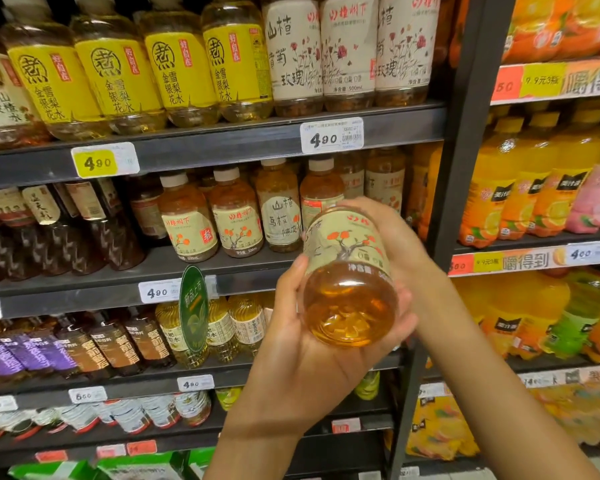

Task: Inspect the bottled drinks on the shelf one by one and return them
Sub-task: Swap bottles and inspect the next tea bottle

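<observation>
I hold an amber drink bottle (347, 278) with a cream label showing an orange-fruited tree, tilted with its base toward me, in front of the middle shelf (243, 268). My left hand (302, 351) cups it from below and the left, thumb along its side. My right hand (392, 233) wraps round its upper part from the right; the cap is hidden. Matching bottles (236, 213) stand on that shelf to the left, and there is a gap behind the held bottle.
Yellow-labelled bottles (118, 74) and white rose-labelled ones (347, 50) fill the top shelf. Dark bottles (84, 223) stand at middle left. A green round sign (193, 308) sticks out from the shelf edge. A dark upright post (465, 140) separates orange juice bottles (520, 188) at right.
</observation>
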Motion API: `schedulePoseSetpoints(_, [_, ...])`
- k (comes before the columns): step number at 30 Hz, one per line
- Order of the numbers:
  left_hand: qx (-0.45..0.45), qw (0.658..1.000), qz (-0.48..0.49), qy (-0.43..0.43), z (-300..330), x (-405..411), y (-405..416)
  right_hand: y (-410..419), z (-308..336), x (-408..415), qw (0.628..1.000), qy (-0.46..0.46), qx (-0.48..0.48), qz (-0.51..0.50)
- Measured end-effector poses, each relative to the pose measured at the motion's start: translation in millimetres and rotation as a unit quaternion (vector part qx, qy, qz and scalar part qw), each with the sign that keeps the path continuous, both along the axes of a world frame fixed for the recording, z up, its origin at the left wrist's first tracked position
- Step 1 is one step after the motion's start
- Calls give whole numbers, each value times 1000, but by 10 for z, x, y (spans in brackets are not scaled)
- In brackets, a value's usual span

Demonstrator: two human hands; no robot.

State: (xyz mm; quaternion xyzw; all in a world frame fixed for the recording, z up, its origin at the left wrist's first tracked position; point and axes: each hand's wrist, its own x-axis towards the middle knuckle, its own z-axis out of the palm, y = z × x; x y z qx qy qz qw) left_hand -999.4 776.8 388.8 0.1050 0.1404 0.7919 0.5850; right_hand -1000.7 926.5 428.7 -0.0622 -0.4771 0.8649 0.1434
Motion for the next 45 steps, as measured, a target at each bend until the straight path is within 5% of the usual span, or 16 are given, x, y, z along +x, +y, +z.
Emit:
schedulePoseSetpoints(6, [-53, 978, 78, 188, -11, -97, -32, 137, 291, 87, 976, 119, 171, -60])
schedulePoseSetpoints(13, [-156, 856, 162, 466, -33, -132, -83, 30, 380, 167, 943, 194, 267, -54])
schedulePoseSetpoints(21, [-138, 751, 287, 579, -44, -264, 16, -1, 374, 282, 933, 152, 323, -37])
schedulePoseSetpoints(30, [-142, 664, 378, 629, -217, -381, 242, -180, 220, 365, 841, 268, 452, -130])
schedulePoseSetpoints(34, [-147, 642, 399, 638, -235, -521, 297, -155, 228, 384, 791, 290, 532, -82])
schedulePoseSetpoints(36, [-141, 663, 407, 612, -217, -552, 307, -99, 239, 407, 776, 288, 558, -48])
schedulePoseSetpoints(45, [-165, 616, 399, 659, -221, -686, 255, 24, 202, 369, 797, 280, 535, 13])
